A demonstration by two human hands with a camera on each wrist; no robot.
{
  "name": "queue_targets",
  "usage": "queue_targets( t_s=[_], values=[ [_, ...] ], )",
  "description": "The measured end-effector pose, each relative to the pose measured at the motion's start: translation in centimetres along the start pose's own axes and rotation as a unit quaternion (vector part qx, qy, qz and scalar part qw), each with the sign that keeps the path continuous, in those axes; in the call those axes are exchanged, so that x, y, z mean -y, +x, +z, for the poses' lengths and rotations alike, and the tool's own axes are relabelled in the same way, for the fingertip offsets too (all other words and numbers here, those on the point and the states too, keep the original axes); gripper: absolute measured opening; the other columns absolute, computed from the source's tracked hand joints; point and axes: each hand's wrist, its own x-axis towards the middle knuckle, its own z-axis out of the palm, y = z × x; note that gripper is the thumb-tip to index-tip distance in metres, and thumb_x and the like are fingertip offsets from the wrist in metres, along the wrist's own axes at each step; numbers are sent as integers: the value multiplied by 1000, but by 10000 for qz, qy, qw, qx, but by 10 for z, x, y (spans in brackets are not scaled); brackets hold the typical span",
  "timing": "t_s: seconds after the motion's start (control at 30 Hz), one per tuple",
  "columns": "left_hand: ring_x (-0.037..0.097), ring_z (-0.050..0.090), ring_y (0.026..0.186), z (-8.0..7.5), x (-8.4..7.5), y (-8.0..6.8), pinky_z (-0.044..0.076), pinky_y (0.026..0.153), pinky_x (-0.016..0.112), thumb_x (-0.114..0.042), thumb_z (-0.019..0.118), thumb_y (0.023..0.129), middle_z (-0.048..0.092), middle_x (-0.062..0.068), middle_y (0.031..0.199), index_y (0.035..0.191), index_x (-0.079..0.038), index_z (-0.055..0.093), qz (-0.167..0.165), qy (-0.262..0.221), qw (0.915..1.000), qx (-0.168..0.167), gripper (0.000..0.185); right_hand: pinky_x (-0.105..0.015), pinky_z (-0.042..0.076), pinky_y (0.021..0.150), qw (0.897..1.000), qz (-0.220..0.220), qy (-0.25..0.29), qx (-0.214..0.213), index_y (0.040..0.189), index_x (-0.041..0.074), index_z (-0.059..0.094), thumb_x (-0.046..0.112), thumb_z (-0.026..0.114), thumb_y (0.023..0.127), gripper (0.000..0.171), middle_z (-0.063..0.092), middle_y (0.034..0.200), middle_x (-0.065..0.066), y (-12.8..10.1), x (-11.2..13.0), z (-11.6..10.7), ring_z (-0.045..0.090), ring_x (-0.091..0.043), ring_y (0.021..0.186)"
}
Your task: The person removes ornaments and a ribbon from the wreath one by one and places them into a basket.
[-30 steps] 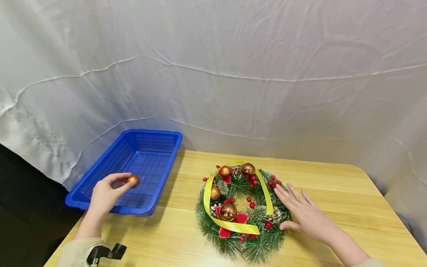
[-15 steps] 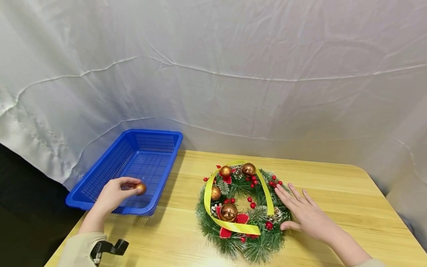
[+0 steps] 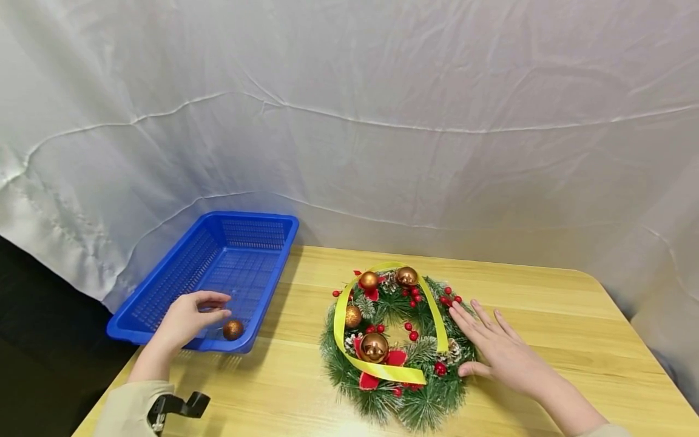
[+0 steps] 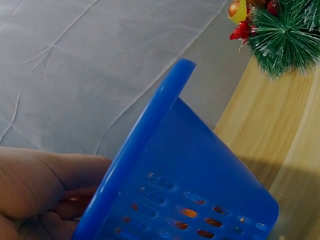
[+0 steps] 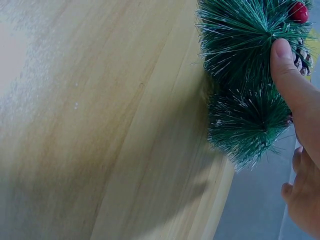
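A glittery copper bauble (image 3: 233, 329) lies in the near right corner of the blue plastic basket (image 3: 247, 345). Just above it, inside the basket, hovers my left hand (image 3: 188, 317), thumb and fingers parted from the bauble. In the left wrist view, orange glints of the bauble (image 4: 189, 212) show through the basket's holes, and the rim hides part of the hand. My right hand (image 3: 499, 352) rests with straight, spread fingers on the right edge of a green wreath (image 3: 426, 413). The right wrist view has its thumb (image 5: 287, 65) touching the needles.
Copper baubles (image 3: 374, 348), red berries and pine cones decorate the wreath, and a yellow ribbon (image 3: 382, 370) loops over it. Both wreath and basket are on a wooden table (image 3: 289, 388). Behind hangs a grey cloth (image 3: 382, 170).
My left hand moved slightly right, then let go of the bauble, which dropped to the basket's near right corner. My right hand stayed on the wreath.
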Motion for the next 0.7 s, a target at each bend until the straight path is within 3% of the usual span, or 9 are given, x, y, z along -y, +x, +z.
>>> queue_targets(
  t_s=[0.1,0.27,0.33,0.43,0.53,0.63,0.7],
  values=[
    [35,61,105,0,-3,-2,53,84,38,-29,70,88,64,18,114,119,-2,65,159,-187,9990,-387,42,-36,-13,112,10000,3,-16,5,154,12,16,62,57,79,99,16,158,-9,0,0,0,-1,-26,144],
    [4,62,98,4,-15,-4,48,77,11,-28,71,87,62,14,118,120,-6,65,671,-707,9908,-943,39,-37,-13,112,10000,15,8,26,154,12,16,62,57,80,98,15,158,-10,0,1,0,-1,-26,144],
    [-5,58,97,8,-25,-5,48,79,11,-24,72,87,61,12,119,119,-7,65,894,-978,9858,-1032,37,-37,-13,112,10000,26,15,44,154,12,15,62,57,80,98,15,158,-10,0,1,0,-1,-26,144],
    [-1,58,100,17,-41,-6,49,84,15,-14,73,85,62,11,117,117,-5,66,1291,-1446,9745,-1132,34,-38,-13,112,10000,51,3,81,154,13,15,63,56,80,99,15,158,-10,0,0,-1,-1,-27,144],
    [7,60,100,32,-60,-6,49,88,21,0,74,81,62,15,113,113,1,66,1807,-1960,9571,-1136,34,-38,-12,113,9999,61,2,85,154,13,15,63,56,80,99,15,158,-9,0,1,0,-1,-27,144],
    [15,61,100,51,-75,-6,49,90,24,10,74,77,62,20,110,111,6,65,2194,-2449,9396,-953,36,-38,-12,113,10000,41,2,75,154,12,15,63,56,80,98,15,158,-10,0,1,0,0,-27,144],
    [18,61,101,62,-83,-6,48,91,26,11,73,76,61,21,111,112,7,65,2309,-2687,9323,-735,37,-39,-12,113,10000,25,4,57,154,12,15,62,56,80,98,15,158,-10,1,1,0,0,-28,144]
  ],
)
